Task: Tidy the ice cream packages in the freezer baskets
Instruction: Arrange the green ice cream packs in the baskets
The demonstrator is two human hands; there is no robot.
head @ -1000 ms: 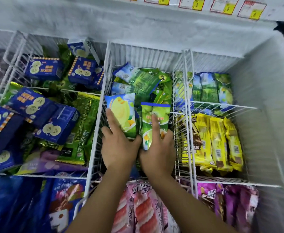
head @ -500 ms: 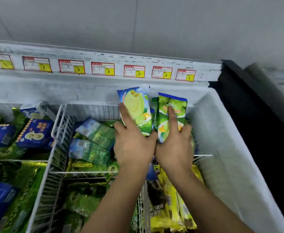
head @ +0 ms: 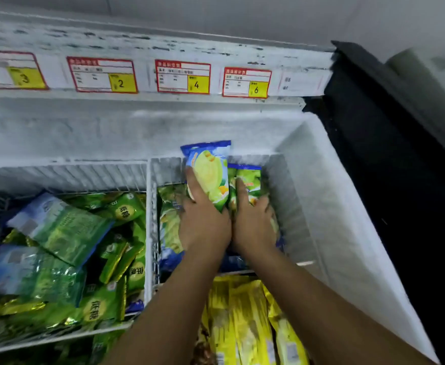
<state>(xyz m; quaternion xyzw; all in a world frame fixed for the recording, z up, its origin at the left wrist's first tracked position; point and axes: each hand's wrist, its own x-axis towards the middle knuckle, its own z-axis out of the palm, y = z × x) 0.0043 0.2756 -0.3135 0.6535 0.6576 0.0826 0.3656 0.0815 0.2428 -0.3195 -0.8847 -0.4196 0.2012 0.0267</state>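
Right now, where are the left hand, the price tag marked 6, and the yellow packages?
left hand (head: 203, 227): head view, back of the hand.
price tag marked 6 (head: 246, 82): head view, middle of the tag.
yellow packages (head: 242, 317): head view, wrapper of a middle package.

Four red-bordered price tags (head: 102, 75) are standing along the freezer rim (head: 242, 52), their yellow squares showing 3, 2, 4 and 6 from left to right, and their fine print is blurring beyond reading. Green packages (head: 124, 209) in the left basket (head: 66, 173) are carrying 低糖 in yellow circles. Lettering on the blue-topped wrappers (head: 211, 172) is not resolving.
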